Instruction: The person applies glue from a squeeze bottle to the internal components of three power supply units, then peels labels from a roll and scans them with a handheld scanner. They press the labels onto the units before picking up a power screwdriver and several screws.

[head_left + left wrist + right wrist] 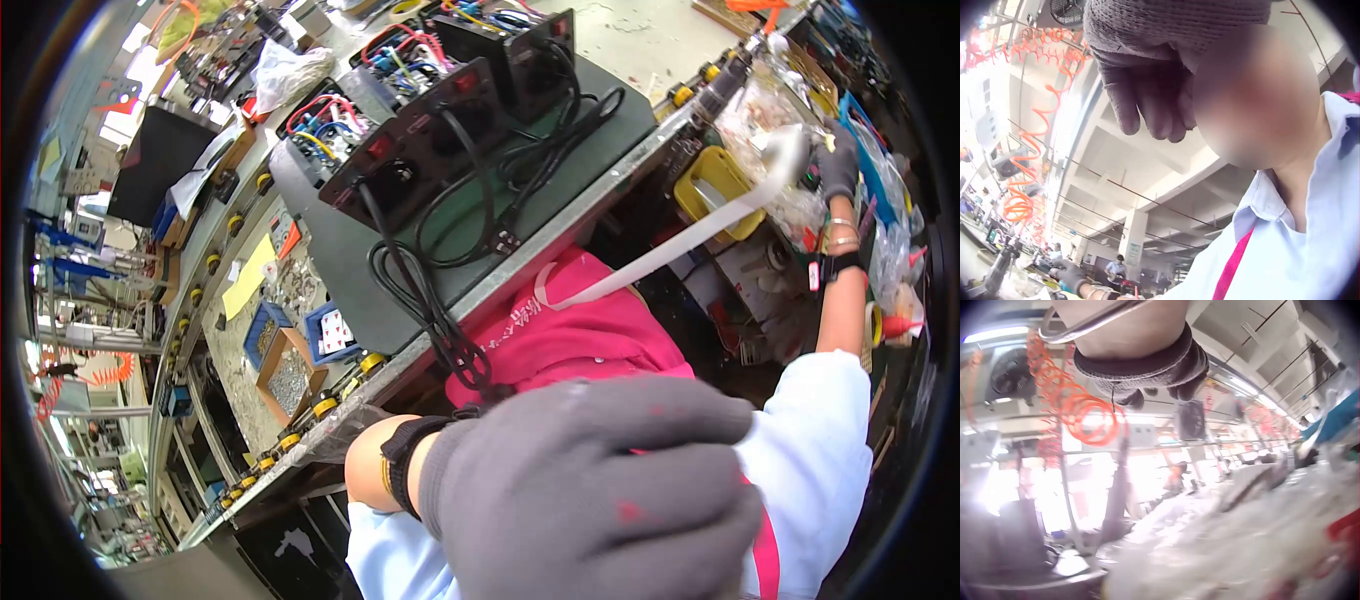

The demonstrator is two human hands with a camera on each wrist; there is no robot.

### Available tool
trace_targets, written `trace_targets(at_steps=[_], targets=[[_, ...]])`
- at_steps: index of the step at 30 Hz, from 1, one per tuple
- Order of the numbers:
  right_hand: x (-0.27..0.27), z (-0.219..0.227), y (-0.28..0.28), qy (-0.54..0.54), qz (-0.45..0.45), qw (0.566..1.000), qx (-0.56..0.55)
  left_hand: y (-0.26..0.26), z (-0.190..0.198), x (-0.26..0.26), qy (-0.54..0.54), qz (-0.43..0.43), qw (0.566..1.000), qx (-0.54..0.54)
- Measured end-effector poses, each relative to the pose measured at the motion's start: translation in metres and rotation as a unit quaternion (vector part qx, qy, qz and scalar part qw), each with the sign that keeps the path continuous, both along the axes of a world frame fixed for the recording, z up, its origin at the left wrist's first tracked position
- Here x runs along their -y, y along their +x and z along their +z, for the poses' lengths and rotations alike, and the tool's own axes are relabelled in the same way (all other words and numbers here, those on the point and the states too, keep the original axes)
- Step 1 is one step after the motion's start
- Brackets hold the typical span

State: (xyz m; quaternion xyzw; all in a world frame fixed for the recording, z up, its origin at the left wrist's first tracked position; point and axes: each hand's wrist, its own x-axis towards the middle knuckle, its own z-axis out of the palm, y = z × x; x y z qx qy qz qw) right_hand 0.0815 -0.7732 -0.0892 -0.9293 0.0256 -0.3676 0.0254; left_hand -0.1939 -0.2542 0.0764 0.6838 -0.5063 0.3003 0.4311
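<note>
My left hand, in a grey knit glove with small red marks, is raised close to the head camera and fills the lower middle of the head view. Its fingers hang loosely bent in front of the face in the left wrist view, with nothing seen in them. Far off at the upper right, my gloved right hand is over a heap of clear plastic bags. A long white strip runs from the pink apron up to beside that hand. I cannot tell whether its fingers hold anything.
Black metal units with exposed wiring stand on a dark green board, their black power cords hanging over the edge. A yellow bin is below the bags. Small parts trays lie left of the roller rail.
</note>
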Motion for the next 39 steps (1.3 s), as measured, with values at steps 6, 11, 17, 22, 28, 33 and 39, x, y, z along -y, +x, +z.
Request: trace_targets(at_steps=[6, 11, 17, 22, 28, 33, 39], targets=[[-0.202, 0.085, -0.060, 0.218, 0.390, 0.887, 0.115, 0.002, -0.050, -0.079, -0.105, 0.226, 0.950, -0.189], [-0.306, 0.078, -0.048, 0.310, 0.425, 0.826, 0.205, 0.004, -0.102, -0.149, -0.287, 0.426, 0.791, -0.332], [-0.286, 0.068, 0.030, 0.494, 0.212, 0.749, 0.387, -0.006, -0.132, -0.214, -0.253, 0.455, 0.747, -0.414], [-0.240, 0.042, 0.077, 0.554, 0.322, 0.756, 0.135, 0.032, -0.156, -0.218, -0.112, 0.468, 0.765, -0.429], [-0.192, 0.029, 0.103, 0.511, 0.129, 0.795, 0.300, 0.060, -0.177, -0.212, -0.068, 0.418, 0.790, -0.444], [-0.195, 0.015, 0.097, 0.695, 0.266, 0.666, -0.042, 0.062, -0.201, -0.227, -0.053, 0.423, 0.802, -0.418], [-0.232, 0.043, 0.029, 0.522, 0.352, 0.776, 0.037, 0.059, -0.191, -0.210, 0.061, 0.465, 0.832, -0.297]])
